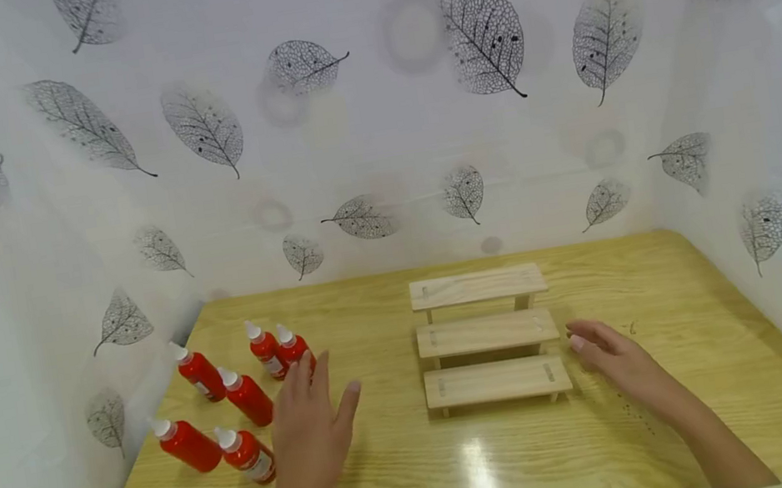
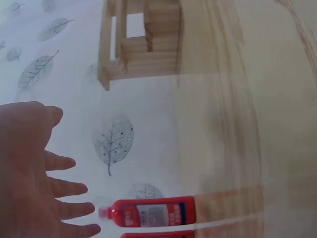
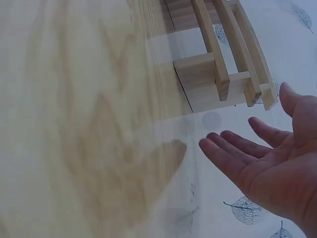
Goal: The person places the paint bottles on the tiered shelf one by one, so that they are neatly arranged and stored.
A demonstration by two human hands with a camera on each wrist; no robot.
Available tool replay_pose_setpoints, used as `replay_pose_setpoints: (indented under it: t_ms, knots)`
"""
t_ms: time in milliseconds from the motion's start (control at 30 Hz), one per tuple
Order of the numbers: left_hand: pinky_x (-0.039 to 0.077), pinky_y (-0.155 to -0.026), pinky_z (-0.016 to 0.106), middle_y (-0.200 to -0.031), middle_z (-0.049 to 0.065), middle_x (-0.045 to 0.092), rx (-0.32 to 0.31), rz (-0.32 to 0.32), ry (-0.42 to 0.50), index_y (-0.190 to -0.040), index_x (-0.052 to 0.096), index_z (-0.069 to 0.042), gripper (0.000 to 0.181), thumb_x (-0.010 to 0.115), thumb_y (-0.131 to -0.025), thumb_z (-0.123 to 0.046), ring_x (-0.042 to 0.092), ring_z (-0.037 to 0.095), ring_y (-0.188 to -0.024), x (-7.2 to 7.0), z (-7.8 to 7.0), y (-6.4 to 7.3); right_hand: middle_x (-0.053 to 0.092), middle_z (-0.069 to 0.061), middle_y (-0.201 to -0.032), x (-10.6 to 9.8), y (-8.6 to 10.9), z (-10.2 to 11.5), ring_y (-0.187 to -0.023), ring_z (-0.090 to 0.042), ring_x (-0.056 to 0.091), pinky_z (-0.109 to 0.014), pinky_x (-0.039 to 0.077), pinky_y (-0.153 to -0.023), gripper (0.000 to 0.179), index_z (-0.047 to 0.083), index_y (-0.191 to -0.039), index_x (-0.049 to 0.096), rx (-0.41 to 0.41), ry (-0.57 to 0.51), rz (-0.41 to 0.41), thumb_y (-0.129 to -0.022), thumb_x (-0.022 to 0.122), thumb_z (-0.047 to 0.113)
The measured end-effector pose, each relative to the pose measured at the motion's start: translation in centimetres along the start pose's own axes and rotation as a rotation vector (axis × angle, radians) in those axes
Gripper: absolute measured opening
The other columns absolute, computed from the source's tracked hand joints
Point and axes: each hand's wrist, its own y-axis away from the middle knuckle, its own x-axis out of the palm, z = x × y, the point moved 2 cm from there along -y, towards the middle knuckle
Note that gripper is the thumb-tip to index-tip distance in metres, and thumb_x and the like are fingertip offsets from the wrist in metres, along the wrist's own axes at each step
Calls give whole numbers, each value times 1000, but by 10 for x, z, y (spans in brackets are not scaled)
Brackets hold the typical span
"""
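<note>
My left hand reaches over the table with its fingers spread, overlapping the nearest of several red squeeze bottles with white nozzle caps. In the left wrist view its fingertips point at a labelled red bottle and grip nothing. A three-step wooden display rack stands mid-table. Just to its right, my right hand hovers with loosely bent fingers and holds nothing. The right wrist view shows that hand palm up beside the rack's end, apart from it.
The bottles stand in pairs on the left part of the light wooden table. White curtains printed with dark leaf skeletons enclose the table at the back and both sides. Small dark marks show on the wood near the right forearm.
</note>
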Motion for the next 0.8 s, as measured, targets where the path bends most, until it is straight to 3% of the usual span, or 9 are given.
replay_pose_setpoints:
  t_ms: [100,200,367,567,700,800]
  knots:
    - [34,-113,64,-155,17,41,-2,-65,46,-151,44,-9,64,53,-102,-50,38,40,-142,-14,3,8,42,-25,-152,3,0,-4,-130,-41,54,-41,55,-100,63,3,-153,34,70,-119,48,-106,49,42]
    - [43,-106,63,-150,14,49,24,-198,75,-143,53,-10,54,62,-100,-39,47,38,-136,-27,7,17,44,-25,-149,6,-1,-8,-124,-34,60,-37,57,-97,61,1,-149,39,106,-180,94,-103,57,37]
    - [47,-100,60,-143,11,58,67,-400,119,-137,60,-10,47,73,-92,-18,54,35,-127,-49,13,32,48,-27,-140,10,-1,-12,-112,-21,64,-33,58,-93,58,-4,-144,44,81,-231,136,-99,65,26]
    - [43,-102,62,-139,13,60,28,-489,163,-133,62,-4,46,74,-89,-7,53,36,-127,-65,26,42,48,-28,-129,12,0,-15,-107,-20,64,-34,59,-92,60,-11,-144,39,43,-278,188,-100,64,20]
    - [43,-100,62,-138,14,61,-4,-512,194,-134,62,-4,46,74,-89,-5,54,36,-125,-66,38,47,48,-26,-128,14,0,-16,-106,-22,64,-35,59,-93,61,-12,-145,37,59,-302,194,-100,64,19]
    - [41,-102,64,-138,17,60,-72,-510,219,-134,61,-3,46,74,-90,-7,53,39,-126,-65,48,51,47,-24,-128,15,-1,-16,-105,-21,64,-34,59,-92,63,-12,-146,36,77,-312,189,-100,64,19]
